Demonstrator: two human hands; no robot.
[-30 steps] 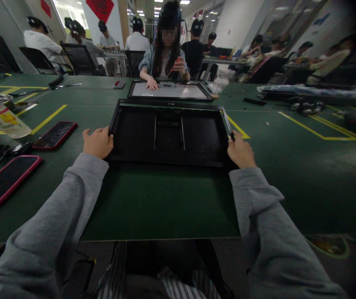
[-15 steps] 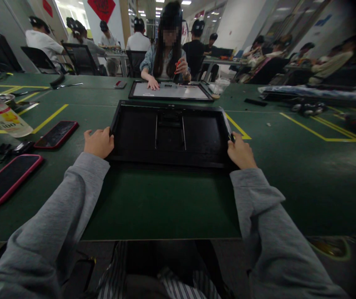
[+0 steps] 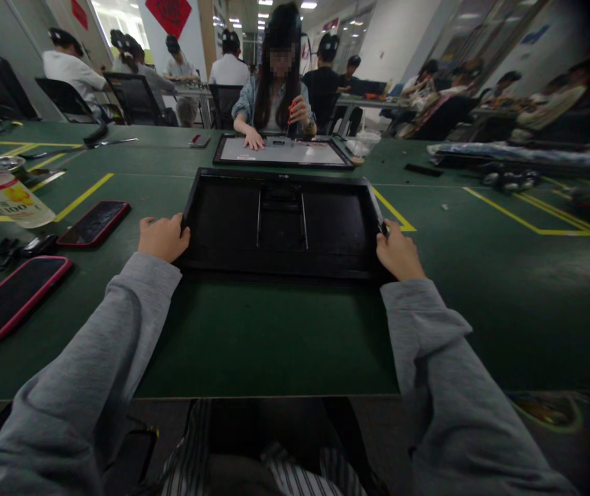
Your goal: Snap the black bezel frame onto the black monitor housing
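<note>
A black monitor housing (image 3: 222,220), hollow like a shallow tray, is in front of me on the green table. Its middle has a recess with two thin metal strips, and its far rim carries a small pale logo. My left hand (image 3: 163,238) grips the left edge, fingers curled over the rim. On the opposite side my right hand (image 3: 398,251) is closed around the right edge. The fingertips of both hands are partly hidden by the housing.
Across the green table (image 3: 274,344) a co-worker (image 3: 274,89) holds an orange screwdriver (image 3: 291,114) over a display panel (image 3: 258,149). Two phones, a red-cased one (image 3: 94,224) and a pink-cased one (image 3: 13,303), and a drink cup (image 3: 10,200) lie left. Plastic-wrapped parts (image 3: 522,155) rest far right.
Almost nothing differs. The housing's far edge sits very slightly lower, and both hands keep their hold on its sides.
</note>
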